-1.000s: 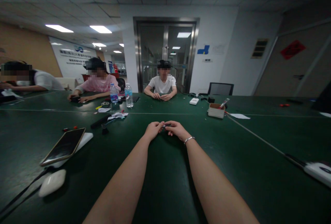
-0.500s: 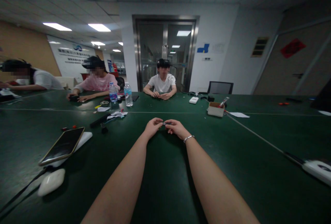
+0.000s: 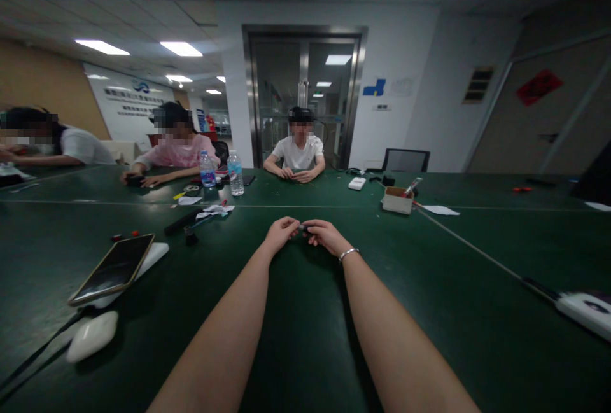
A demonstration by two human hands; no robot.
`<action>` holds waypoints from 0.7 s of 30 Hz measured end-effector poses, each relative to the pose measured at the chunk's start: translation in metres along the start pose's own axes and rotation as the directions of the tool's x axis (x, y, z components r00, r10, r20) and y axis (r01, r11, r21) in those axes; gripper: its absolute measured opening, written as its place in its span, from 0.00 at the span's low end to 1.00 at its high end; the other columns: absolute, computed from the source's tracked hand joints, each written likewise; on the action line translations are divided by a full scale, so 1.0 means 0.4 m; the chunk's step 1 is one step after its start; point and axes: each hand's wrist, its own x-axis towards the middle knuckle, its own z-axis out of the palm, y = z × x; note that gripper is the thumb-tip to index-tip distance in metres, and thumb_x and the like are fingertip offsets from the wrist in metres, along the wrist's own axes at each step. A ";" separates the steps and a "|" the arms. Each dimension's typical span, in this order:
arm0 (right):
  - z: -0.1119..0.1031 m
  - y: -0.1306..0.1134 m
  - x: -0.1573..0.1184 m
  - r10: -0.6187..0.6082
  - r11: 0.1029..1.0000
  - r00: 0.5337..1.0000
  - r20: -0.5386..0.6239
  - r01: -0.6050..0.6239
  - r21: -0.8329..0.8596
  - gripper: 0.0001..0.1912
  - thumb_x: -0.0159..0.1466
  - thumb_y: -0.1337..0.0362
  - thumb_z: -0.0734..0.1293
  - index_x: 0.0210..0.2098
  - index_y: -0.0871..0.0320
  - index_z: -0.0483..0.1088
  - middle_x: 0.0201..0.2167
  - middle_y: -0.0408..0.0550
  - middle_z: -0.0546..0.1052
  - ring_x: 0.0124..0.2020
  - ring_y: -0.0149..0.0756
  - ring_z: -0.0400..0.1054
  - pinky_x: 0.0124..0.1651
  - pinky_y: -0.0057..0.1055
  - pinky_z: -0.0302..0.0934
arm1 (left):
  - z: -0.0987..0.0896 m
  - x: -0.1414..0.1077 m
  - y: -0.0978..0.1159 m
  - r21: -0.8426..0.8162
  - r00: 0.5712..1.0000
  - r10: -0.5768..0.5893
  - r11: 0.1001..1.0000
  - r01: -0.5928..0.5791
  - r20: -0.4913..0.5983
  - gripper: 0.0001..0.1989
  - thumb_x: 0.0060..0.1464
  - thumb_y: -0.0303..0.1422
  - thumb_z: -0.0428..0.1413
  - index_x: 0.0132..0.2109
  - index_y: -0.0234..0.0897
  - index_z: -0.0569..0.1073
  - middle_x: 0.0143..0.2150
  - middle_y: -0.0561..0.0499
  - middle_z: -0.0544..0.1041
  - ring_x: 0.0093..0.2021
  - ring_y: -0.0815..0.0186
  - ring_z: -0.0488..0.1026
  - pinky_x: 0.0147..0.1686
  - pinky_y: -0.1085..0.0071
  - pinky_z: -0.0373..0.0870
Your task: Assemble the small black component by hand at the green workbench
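Out over the middle of the green table (image 3: 305, 336), both arms reach forward and the hands almost meet. Between the fingertips is a small dark piece with a greyish end (image 3: 302, 228), too small to name. My left hand (image 3: 280, 235) is closed, its thumb and fingers pinching the greyish end. My right hand (image 3: 326, 236), with a silver bracelet (image 3: 349, 253) at the wrist, is closed around the dark end. Fingers cover much of the piece.
At left lie a phone (image 3: 114, 268) on a white object and a white rounded case (image 3: 93, 336). Two water bottles (image 3: 235, 174) and a small box (image 3: 398, 200) stand farther back. A white device (image 3: 585, 312) lies at right. Several people sit around the table.
The hands stay in nearly the same place, with the right fingers slightly shifted on the small dark piece. The whole view has moved a little.
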 end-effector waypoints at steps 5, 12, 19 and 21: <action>-0.002 -0.002 -0.003 -0.004 0.999 0.999 -0.043 0.005 0.034 0.10 0.58 0.77 0.61 0.38 0.63 0.67 0.24 0.47 0.75 0.16 0.24 0.66 0.16 0.18 0.59 | -0.002 -0.001 -0.002 0.002 0.999 0.011 1.000 -0.011 0.034 0.18 0.42 0.40 0.59 0.38 0.32 0.73 0.30 0.48 0.75 0.30 0.69 0.69 0.26 0.75 0.61; -0.002 -0.003 -0.012 -0.008 0.999 1.000 -0.028 0.010 0.039 0.08 0.56 0.77 0.64 0.36 0.64 0.69 0.23 0.46 0.75 0.17 0.24 0.67 0.19 0.18 0.61 | -0.003 0.006 -0.013 0.075 0.999 0.022 0.997 -0.024 0.024 0.20 0.44 0.47 0.56 0.30 0.31 0.72 0.24 0.50 0.73 0.25 0.70 0.67 0.27 0.73 0.62; -0.005 -0.003 -0.012 -0.005 0.999 1.000 0.010 0.004 0.043 0.09 0.56 0.78 0.64 0.36 0.64 0.70 0.22 0.45 0.74 0.19 0.25 0.68 0.21 0.19 0.63 | -0.009 0.017 -0.029 0.188 0.999 -0.008 0.982 -0.001 0.049 0.25 0.46 0.54 0.51 0.26 0.33 0.70 0.20 0.52 0.70 0.21 0.70 0.66 0.24 0.74 0.59; -0.005 -0.003 -0.012 -0.008 0.999 1.000 0.023 0.008 0.037 0.09 0.56 0.77 0.65 0.36 0.64 0.70 0.22 0.44 0.74 0.19 0.25 0.68 0.21 0.19 0.63 | -0.010 0.017 -0.028 0.233 0.999 -0.021 0.972 0.012 0.038 0.26 0.46 0.55 0.50 0.25 0.33 0.70 0.19 0.52 0.70 0.20 0.70 0.65 0.24 0.73 0.59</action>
